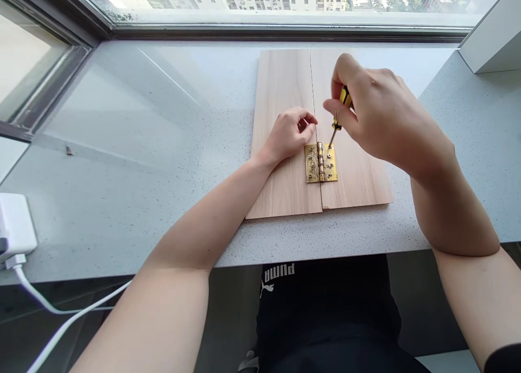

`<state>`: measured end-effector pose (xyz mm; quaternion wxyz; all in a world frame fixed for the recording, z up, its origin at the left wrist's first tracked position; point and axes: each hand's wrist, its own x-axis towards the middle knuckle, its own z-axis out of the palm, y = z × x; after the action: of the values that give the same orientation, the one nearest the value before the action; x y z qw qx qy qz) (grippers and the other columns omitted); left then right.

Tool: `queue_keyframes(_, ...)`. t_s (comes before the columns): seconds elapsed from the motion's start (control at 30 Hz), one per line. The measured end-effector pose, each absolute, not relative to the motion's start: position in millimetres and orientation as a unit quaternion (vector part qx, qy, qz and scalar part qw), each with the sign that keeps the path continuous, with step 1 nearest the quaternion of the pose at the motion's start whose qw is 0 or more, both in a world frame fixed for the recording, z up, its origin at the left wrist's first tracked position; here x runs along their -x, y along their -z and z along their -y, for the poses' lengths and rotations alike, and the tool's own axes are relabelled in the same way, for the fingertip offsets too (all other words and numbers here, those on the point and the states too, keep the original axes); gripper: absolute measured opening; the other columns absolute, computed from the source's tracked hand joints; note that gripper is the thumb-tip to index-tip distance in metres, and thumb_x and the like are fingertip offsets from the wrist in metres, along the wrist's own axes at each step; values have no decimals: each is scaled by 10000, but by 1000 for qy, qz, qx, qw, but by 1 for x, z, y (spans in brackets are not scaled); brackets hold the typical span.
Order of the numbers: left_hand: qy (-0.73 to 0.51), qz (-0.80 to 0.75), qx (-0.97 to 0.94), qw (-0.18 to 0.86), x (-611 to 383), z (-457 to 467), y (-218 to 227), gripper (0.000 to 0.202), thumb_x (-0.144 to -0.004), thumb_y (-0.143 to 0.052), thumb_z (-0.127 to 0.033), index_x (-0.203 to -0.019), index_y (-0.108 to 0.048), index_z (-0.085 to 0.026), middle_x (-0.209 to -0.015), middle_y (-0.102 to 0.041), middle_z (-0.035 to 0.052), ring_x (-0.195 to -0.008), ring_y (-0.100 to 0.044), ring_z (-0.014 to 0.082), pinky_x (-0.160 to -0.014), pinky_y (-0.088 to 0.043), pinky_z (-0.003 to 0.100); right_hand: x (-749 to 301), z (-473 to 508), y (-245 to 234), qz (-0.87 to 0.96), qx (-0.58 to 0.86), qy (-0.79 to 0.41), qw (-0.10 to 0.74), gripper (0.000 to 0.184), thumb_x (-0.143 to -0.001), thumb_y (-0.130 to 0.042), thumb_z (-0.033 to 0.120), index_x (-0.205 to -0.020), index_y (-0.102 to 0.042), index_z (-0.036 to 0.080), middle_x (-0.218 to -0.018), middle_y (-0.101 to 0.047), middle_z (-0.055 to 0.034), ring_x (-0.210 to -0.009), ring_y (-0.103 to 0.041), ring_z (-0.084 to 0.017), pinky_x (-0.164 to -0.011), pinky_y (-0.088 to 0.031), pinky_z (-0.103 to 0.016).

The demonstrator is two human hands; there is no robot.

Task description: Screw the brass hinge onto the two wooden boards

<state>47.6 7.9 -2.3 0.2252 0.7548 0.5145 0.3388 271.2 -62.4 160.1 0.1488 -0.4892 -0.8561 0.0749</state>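
A brass butt hinge point(321, 162) is seen lying flat across the seam between two pale wood-grain boards point(280, 85), centre of the frame and toward their near edge, on a speckled grey stone windowsill counter point(122, 210). Both leaves are laid down on either side of the seam, with the knuckle running along it. Small round marks are seen down the right leaf, but whether these are seated screw heads or open holes cannot be told at this size; the left leaf's holes are too small and ornate to read. Progress is therefore judged as partway at most, with the fastening of the hinge unconfirmed.

A yellow-and-black screwdriver point(344, 99) is grasped in the clenched right hand point(386, 112), its steel shaft angled down to the upper part of the right leaf — whether the tip is engaged in a screw cannot be told. The left hand point(288, 134) is released and holds nothing, its fingers loosely curled, resting on the left board just beside the hinge.

A white power adapter point(16, 223) with its white cable point(61, 308) sits at the lower left of the frame, while a white box-like object point(494, 28) stands at the upper right — its contents are not shown.
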Motion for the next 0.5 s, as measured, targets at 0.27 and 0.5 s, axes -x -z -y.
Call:
queue_keyframes(0.27, -342, -513, -750, 240, -48, -6, 0, 36, -974, -751, -274, -995, -773, -254, -1029, -838, 95, -946, -746, 280, -931, -665, 453, -269, 68, -163, 846, 512, -76, 131, 285, -1220, -511, 491, -1281, -655, 253, -1113, -818, -150, -922, -711, -354, -749, -407, -443)
queue_keyframes(0.5, -335, -521, -748, 240, -49, -5, -2, 49, -962, -728, -249, -988, -769, -244, -1052, -819, 83, -946, -739, 256, -940, -652, 424, -273, 62, -160, 859, 492, -52, 134, 214, -1205, -444, 326, -1160, -641, 256, -1000, -774, -120, -846, -631, -321, -777, -387, -443)
